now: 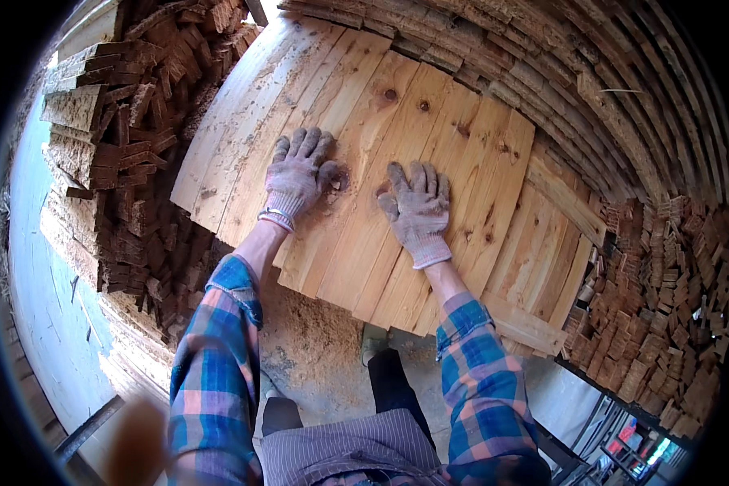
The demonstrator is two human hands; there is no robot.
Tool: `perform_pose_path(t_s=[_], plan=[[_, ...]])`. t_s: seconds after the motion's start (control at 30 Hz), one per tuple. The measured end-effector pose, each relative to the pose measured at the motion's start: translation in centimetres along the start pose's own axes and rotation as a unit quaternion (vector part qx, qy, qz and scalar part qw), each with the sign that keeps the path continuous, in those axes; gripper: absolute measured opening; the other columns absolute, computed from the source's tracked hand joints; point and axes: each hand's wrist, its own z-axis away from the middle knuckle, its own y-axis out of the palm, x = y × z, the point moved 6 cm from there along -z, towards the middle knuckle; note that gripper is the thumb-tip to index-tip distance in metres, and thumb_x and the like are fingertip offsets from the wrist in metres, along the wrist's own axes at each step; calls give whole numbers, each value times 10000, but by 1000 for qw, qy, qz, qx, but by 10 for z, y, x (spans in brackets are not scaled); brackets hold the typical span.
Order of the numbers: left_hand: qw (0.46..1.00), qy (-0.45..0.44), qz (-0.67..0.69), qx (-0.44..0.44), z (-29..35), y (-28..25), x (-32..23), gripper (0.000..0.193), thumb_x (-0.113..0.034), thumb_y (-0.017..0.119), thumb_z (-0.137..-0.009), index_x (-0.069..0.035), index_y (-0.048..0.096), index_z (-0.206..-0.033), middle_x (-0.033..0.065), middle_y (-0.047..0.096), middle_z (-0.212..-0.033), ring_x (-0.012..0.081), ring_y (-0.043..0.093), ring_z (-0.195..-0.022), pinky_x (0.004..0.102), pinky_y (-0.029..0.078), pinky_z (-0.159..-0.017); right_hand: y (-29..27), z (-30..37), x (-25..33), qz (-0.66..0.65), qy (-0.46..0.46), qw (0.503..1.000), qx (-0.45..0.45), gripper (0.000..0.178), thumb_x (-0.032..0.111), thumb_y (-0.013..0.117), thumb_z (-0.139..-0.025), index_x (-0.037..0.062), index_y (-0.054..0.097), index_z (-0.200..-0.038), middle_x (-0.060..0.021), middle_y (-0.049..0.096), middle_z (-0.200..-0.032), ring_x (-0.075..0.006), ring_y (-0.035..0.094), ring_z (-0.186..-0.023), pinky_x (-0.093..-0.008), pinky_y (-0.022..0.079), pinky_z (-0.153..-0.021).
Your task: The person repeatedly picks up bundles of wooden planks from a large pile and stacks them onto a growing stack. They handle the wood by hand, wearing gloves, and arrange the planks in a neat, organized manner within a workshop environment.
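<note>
Both of my hands wear dirty knit work gloves and rest on a surface of pale, knotty wooden boards [364,235] laid side by side. My left hand [300,170] lies palm down with its fingers stretched forward, its thumb beside a dark knot and some wood crumbs [336,190]. To the right, my right hand [417,202] is spread flat on the boards, thumb pointing left. Neither hand holds anything. The near ends of the boards are uneven. Sawdust is scattered over the far left boards.
Stacked wood offcuts [142,146] rise at the left, beside a pale blue-grey panel [49,324]. Long stacked planks [543,73] curve along the back. More small wood pieces [648,316] are piled at the right, past a framed board panel [543,251]. Sawdust [308,332] covers the floor.
</note>
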Motion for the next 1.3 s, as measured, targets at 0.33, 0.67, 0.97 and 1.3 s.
perform_pose_path(t_s=[0.33, 0.67, 0.97, 1.3], plan=[[866, -225, 373, -248, 162, -37, -17, 566, -370, 458, -960, -49, 347, -1412, 164, 393, -1430, 288, 479, -1241, 364, 416, -1026, 12, 16, -14, 30, -10, 999, -35, 537, 458, 607, -755, 178, 568, -1212, -101, 503, -1162, -285, 429, -1165, -466, 310, -996], [427, -638, 602, -220, 195, 27, -65, 735, -490, 624, -858, -13, 355, -1348, 140, 551, -1138, 209, 555, -951, 325, 477, -800, 18, -6, -9, 60, -20, 998, 1, 584, 541, 506, -832, 220, 494, -1321, -156, 470, -1289, -314, 403, -1230, -489, 262, -1045], [567, -513, 623, -165, 221, 55, -55, 826, -481, 611, -870, 41, 264, -1407, 190, 527, -1283, 267, 523, -1150, 322, 398, -996, 57, -13, -27, 96, -16, 992, 85, 565, 478, 398, -952, 248, 305, -1459, -161, 350, -1453, -328, 340, -1320, -408, 293, -1070], [434, -675, 586, -110, 522, 86, 9, 766, -316, 679, -854, 33, 289, -1413, 196, 383, -1431, 277, 412, -1299, 315, 355, -1039, 37, -2, 17, 34, 4, 988, 152, 497, 370, 479, -953, 162, 421, -1401, -190, 390, -1416, -332, 392, -1281, -400, 316, -1063]])
